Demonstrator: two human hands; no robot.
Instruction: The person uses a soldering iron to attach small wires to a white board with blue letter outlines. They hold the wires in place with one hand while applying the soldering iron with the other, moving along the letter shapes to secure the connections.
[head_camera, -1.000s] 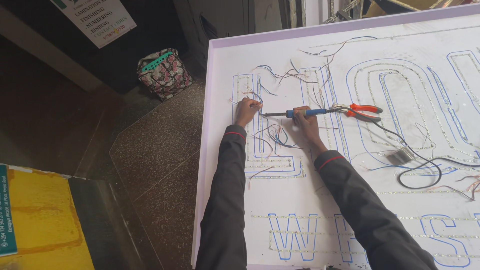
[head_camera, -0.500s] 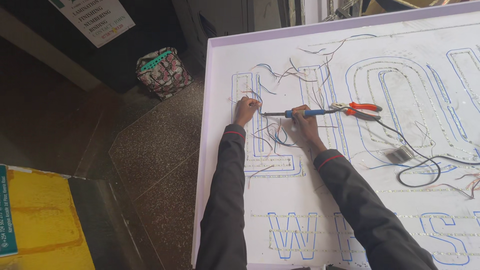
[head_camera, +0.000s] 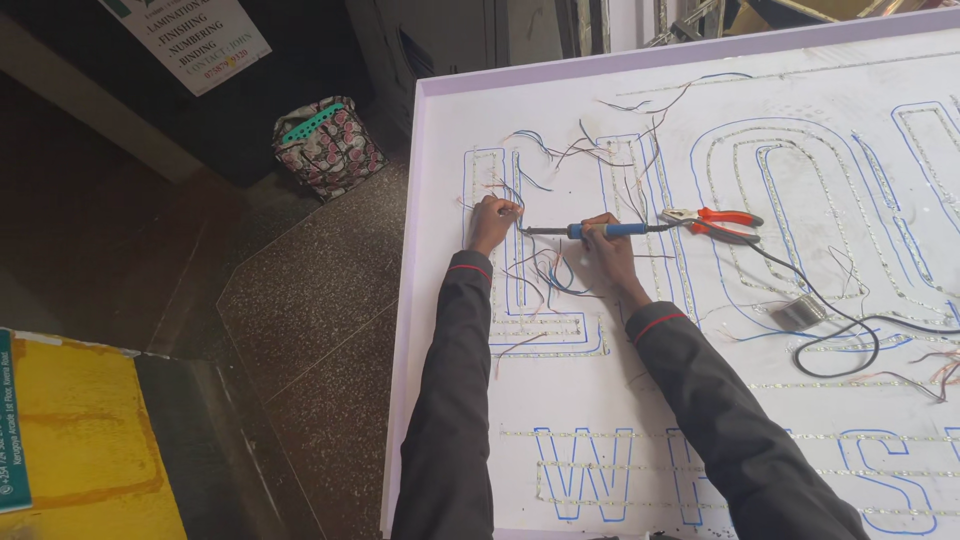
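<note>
We keep our right hand (head_camera: 606, 245) closed around the soldering iron (head_camera: 590, 230), its tip beside our left fingers (head_camera: 497, 212), which seem to pinch a wire (head_camera: 515, 212).

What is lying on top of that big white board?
On the white board: blue letter outlines, thin loose wires, red-handled pliers, a black cable. The right hand holds a soldering iron; both hands cover what lies beneath.
</note>
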